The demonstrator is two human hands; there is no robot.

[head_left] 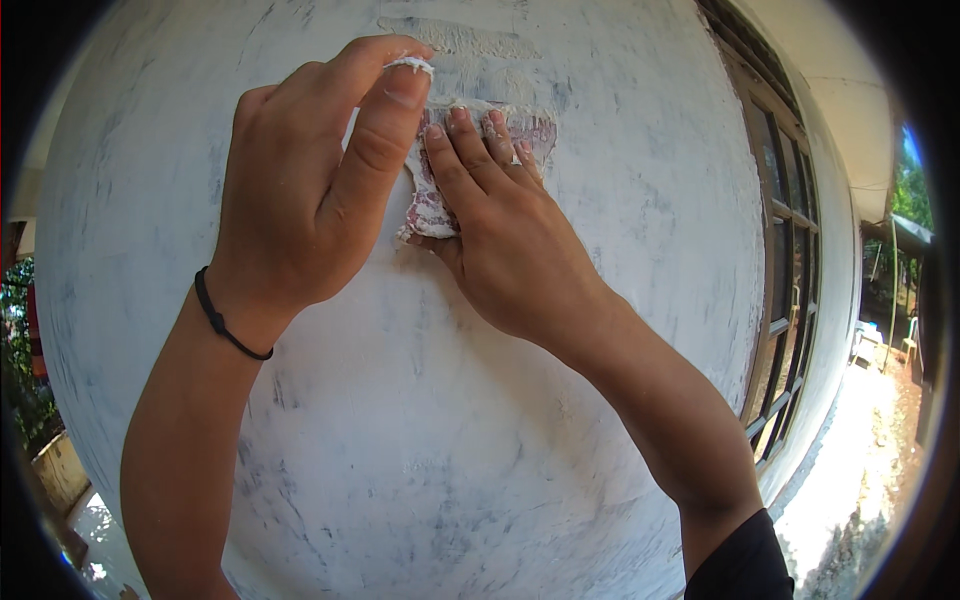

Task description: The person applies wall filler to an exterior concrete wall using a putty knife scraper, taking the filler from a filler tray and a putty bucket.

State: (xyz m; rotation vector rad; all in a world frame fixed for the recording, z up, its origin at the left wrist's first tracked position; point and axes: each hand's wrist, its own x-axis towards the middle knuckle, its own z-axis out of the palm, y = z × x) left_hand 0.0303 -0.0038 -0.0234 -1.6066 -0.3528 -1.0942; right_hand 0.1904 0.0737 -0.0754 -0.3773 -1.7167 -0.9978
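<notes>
One left hand [300,195] hovers; one right hand [505,225] holds one scraper [428,212].

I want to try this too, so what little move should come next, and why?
Perhaps slide the right hand and the pinkish plate gently upward along the wall: the hand presses the plate there, white paste coats the plate's edges, and the patch above looks rough.

Two bare hands [300,195], one wristband [217,322], one dark sleeve [740,562], one smeared flat piece [431,213], one wall [400,450], one window [777,209]
</notes>
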